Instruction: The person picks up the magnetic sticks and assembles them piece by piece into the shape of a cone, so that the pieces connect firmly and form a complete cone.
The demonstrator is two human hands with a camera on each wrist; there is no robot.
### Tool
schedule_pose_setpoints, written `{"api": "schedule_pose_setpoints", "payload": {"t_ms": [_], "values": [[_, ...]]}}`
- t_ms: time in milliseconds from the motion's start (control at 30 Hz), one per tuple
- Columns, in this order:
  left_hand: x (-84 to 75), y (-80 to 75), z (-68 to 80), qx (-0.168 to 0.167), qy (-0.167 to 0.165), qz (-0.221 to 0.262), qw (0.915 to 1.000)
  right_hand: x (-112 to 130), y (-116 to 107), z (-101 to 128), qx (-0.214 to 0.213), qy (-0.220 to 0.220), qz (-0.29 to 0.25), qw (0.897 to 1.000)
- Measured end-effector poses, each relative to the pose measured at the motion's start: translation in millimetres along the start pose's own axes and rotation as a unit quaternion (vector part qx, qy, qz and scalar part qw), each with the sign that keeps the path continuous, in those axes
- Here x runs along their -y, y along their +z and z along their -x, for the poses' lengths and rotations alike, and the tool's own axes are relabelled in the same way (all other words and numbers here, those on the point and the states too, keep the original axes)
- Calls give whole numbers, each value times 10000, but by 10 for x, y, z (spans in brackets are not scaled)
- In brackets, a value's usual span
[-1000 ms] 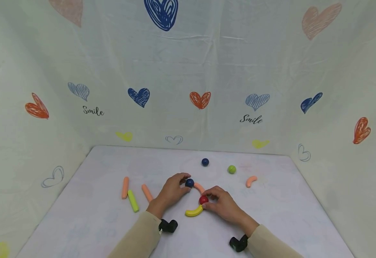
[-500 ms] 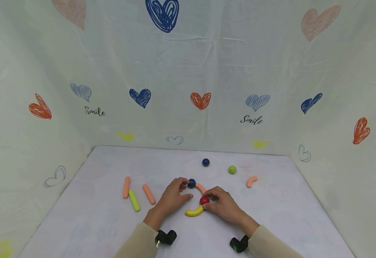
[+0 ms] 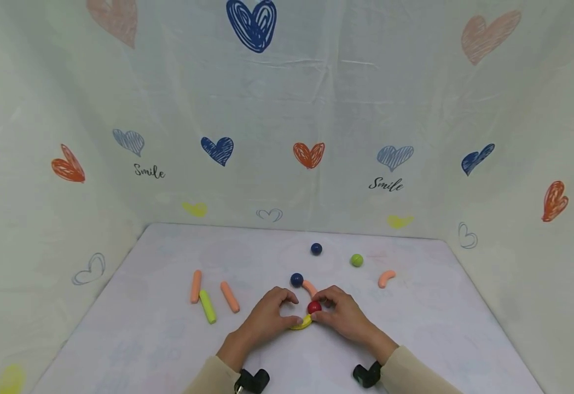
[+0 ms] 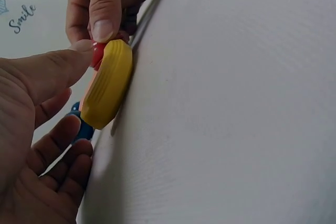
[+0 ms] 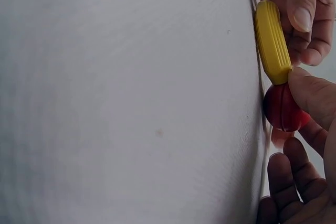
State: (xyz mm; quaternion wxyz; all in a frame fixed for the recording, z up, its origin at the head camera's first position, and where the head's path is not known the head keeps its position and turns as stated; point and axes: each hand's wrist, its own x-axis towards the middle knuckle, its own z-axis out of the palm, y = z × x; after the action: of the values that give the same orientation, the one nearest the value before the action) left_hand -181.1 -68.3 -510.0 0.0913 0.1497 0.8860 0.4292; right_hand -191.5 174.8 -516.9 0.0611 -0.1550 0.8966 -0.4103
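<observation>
My right hand (image 3: pixel 348 317) pinches a red ball (image 3: pixel 314 307) between thumb and fingers. Against this ball sits one end of a yellow curved stick (image 5: pixel 272 40), ridged along its side. Behind the ball, a salmon-pink curved stick (image 3: pixel 309 289) runs up to a dark blue ball (image 3: pixel 296 280), so the pieces make an open arc. My left hand (image 3: pixel 269 314) is at the yellow stick's left side, thumb and fingers spread; its thumb partly covers that stick in the head view. Whether the thumb touches it I cannot tell.
To the left lie two straight salmon-pink sticks (image 3: pixel 230 297) and a lime-green stick (image 3: pixel 207 306). Farther back are another dark blue ball (image 3: pixel 316 249) and a green ball (image 3: pixel 357 260). A curved pink stick (image 3: pixel 387 278) lies to the right on the white table (image 3: pixel 439 328).
My left hand has let go of the dark blue ball and moved down toward the yellow curved stick. My right hand stays at the red ball.
</observation>
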Motion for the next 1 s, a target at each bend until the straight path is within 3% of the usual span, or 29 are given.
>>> {"api": "schedule_pose_setpoints", "payload": {"t_ms": [400, 800, 1000], "values": [[32, 60, 67, 216, 194, -470, 9985, 23, -5, 31, 2, 91, 47, 9999], [88, 18, 108, -98, 216, -596, 9979, 25, -29, 143, 170, -212, 429, 9987], [110, -13, 128, -427, 223, -576, 9972, 37, -11, 213, 160, -398, 562, 9975]]}}
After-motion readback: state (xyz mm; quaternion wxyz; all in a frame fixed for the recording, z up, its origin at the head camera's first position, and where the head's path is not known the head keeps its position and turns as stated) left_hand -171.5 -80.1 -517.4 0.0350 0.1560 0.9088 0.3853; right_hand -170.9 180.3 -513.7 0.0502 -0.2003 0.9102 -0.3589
